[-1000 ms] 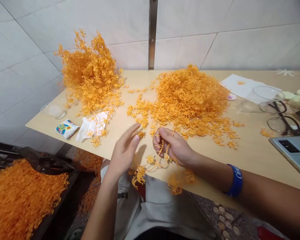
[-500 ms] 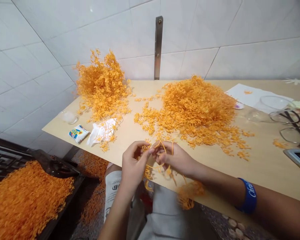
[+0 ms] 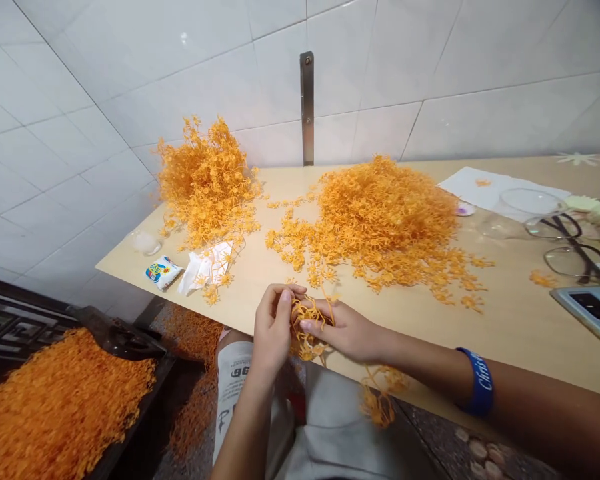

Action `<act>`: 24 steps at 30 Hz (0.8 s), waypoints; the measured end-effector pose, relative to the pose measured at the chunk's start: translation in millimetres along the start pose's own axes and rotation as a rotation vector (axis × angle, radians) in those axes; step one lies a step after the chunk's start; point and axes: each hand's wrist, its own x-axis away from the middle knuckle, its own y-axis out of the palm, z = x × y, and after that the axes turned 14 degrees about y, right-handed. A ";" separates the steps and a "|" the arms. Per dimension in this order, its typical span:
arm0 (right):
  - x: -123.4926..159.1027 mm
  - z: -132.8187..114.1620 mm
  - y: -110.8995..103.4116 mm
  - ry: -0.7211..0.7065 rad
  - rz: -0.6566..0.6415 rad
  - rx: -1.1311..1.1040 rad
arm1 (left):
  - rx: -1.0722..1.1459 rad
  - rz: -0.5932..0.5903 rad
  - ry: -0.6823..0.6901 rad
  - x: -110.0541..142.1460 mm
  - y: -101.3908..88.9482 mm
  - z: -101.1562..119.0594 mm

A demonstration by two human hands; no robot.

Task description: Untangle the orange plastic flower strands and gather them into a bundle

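Note:
Between my two hands, at the table's front edge, is a bunch of orange plastic flower pieces with thin stems. My left hand is closed round its left side, thumb on top. My right hand grips the right side, with fingers partly hidden behind the stems. More linked orange pieces dangle below my right wrist, past the table edge. Just beyond my hands lies a big heap of the same orange pieces. A taller, strung cluster stands at the back left.
On the left of the table are a small packet, a white tissue and a clear cup. Glasses, a phone and white paper lie right. A loose orange heap fills the lower left.
My hands have come together round the bunch, which now sits more compactly between them. The thin strands stretched between my fingers before are gathered in. The view has shifted slightly.

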 end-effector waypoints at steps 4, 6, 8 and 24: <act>-0.5 -0.3 1.5 -0.005 0.018 -0.030 | 0.249 -0.062 -0.094 7.6 3.7 -1.1; -0.4 -2.3 2.2 -0.061 0.092 0.012 | 0.259 -0.117 -0.109 8.9 6.9 -2.2; -0.1 -4.0 2.8 -0.110 0.118 0.078 | 0.259 -0.115 -0.102 9.0 8.1 -4.0; 0.9 2.7 7.8 -0.039 0.089 0.134 | -0.262 0.165 0.062 18.4 17.3 -12.1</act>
